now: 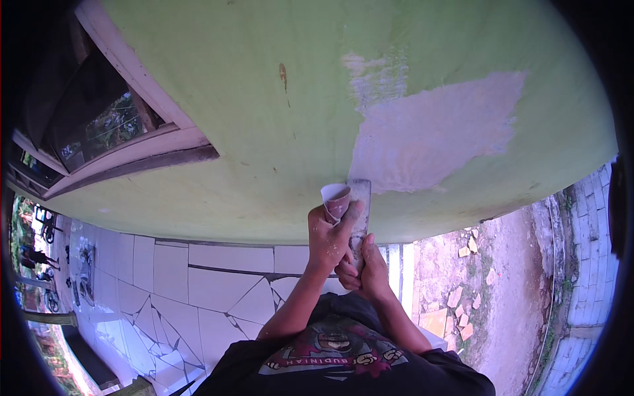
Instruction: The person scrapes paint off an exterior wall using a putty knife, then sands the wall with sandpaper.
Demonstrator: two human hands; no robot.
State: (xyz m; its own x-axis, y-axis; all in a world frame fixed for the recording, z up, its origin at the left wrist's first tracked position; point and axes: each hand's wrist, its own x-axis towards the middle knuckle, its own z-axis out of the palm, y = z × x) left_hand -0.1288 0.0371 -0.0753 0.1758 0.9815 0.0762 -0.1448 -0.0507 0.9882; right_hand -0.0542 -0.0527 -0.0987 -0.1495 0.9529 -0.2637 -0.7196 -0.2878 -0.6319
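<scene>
A curled reddish-brown sheet (335, 198), pale on its inner face, stands up out of my left hand (325, 239), whose fingers are closed around it. Just to its right is a long, flat grey strip (360, 198) with whitish smears. My right hand (372, 269) grips the strip's lower end, and my left thumb lies against its side. The strip's upper end is close to the green wall (264, 132), by the lower left corner of a whitish patch (436, 132); I cannot tell if it touches. White specks dot my left hand and wrist.
A window (99, 125) with a pale frame juts out at the left of the wall. White broken-tile flooring (218, 284) lies below. Flat stone pieces (456, 297) rest on the dirt path at the right, beside a block wall (594, 231). Motorbikes (49, 224) stand far left.
</scene>
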